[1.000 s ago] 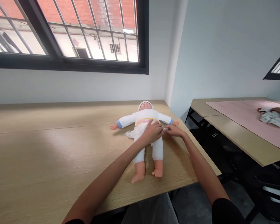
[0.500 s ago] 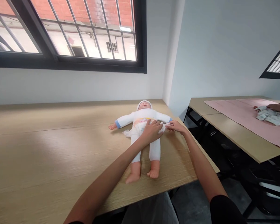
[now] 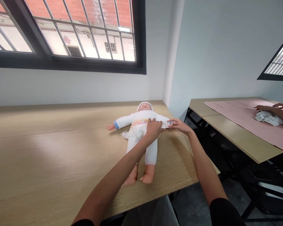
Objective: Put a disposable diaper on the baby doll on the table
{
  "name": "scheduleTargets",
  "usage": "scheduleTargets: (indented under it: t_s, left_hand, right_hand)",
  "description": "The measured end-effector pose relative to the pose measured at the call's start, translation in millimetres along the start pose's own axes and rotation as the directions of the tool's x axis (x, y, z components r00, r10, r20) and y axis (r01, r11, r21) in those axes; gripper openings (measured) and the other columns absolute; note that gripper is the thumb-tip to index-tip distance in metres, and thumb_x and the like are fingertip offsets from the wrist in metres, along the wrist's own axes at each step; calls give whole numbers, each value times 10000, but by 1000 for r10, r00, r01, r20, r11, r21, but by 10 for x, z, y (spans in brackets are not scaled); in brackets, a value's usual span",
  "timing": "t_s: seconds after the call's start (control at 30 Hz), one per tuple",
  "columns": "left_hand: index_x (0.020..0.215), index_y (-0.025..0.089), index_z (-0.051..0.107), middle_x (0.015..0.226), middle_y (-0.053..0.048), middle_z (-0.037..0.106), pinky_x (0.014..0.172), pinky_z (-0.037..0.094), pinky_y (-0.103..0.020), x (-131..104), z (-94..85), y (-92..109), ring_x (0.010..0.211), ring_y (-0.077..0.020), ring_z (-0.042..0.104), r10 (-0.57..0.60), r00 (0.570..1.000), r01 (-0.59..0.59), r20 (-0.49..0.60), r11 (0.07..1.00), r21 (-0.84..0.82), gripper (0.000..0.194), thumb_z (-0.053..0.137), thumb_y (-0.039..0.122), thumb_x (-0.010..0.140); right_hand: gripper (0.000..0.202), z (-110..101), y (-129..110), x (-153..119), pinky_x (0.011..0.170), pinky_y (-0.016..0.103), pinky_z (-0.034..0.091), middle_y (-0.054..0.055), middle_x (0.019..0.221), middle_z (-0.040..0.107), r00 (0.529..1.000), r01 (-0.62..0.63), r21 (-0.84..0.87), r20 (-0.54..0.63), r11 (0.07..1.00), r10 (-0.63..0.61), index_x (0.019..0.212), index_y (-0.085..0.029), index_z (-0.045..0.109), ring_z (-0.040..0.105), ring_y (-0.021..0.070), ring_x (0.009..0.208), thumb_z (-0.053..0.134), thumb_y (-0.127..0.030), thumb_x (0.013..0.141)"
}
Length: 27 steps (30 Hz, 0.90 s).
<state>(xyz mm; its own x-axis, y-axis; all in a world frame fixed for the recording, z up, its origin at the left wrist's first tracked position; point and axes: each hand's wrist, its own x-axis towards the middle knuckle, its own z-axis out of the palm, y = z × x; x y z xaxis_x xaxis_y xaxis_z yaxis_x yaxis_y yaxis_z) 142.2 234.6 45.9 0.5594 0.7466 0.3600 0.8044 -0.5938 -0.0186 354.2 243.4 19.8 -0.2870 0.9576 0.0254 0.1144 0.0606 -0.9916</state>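
A baby doll [image 3: 152, 153] in a white suit with blue cuffs and a white cap lies on its back, feet towards me. Around its hips is a printed white diaper [image 3: 137, 128], one side tab loose on the table at the left. My left hand [image 3: 153, 129] rests on the diaper's right side, fingers bent and closed on its edge. Just beside the doll's arm, my right hand [image 3: 180, 126] pinches the white side tab [image 3: 165, 125], which is stretched between both hands. The fingertips of my left hand are partly hidden.
The doll lies near the right end of a wooden table [image 3: 61, 157]. Across a gap stands another table with a pink mat [image 3: 235, 116], where another person's hands [image 3: 271, 109] rest on a white printed diaper [image 3: 268, 118]. A barred window [image 3: 85, 31] is behind.
My left hand's fingers have curled more at the diaper's edge, and the right hand has pulled the tab out straighter. The doll's legs have shifted left. The other person's hands moved over their diaper.
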Motion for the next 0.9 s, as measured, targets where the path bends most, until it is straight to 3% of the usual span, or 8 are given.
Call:
scheduleTargets:
  t_s: [0.43,0.53,0.63,0.77,0.9]
  left_hand:
    - [780,194,653,869,-70,726,778,312,-405,-16,0,-26,872,-249,548,-7,1000,7,-8,998,-70,226,546,362,887]
    - [740,195,634,853,-66,721,778,314,-407,-19,-2,-30,879,-252,550,-5,1000,4,-7,997,-80,267,520,376,898]
    - [720,191,610,843,-75,706,788,315,-410,-21,4,-30,901,-263,556,-8,1000,8,-8,997,-77,257,496,331,902]
    - [840,177,595,925,-113,665,811,314,-419,-20,9,-12,943,-283,566,-49,998,47,-35,997,-67,126,476,204,871]
    - [958,169,542,1000,-123,625,816,318,-420,-14,7,2,933,-284,573,-106,992,100,-67,992,-76,156,429,130,858]
  right_hand:
    - [538,11,-17,-6,874,288,451,-21,787,636,1000,-12,-20,28,1000,12,1101,-184,639,624,133,815,825,-278,606]
    - [538,-9,24,13,851,295,455,-26,758,627,999,-7,-61,42,998,10,1119,-182,639,614,134,779,809,-296,622]
    - [501,-21,45,16,885,313,451,6,854,653,997,-4,-87,78,996,11,1128,-192,641,614,152,839,781,-316,663]
    - [456,-14,32,6,951,337,436,33,1017,667,994,-16,-110,107,994,28,1104,-213,654,611,171,933,771,-326,679]
    - [417,6,10,1,964,329,433,37,1079,663,992,-19,-100,125,995,31,1081,-213,669,607,173,969,760,-308,685]
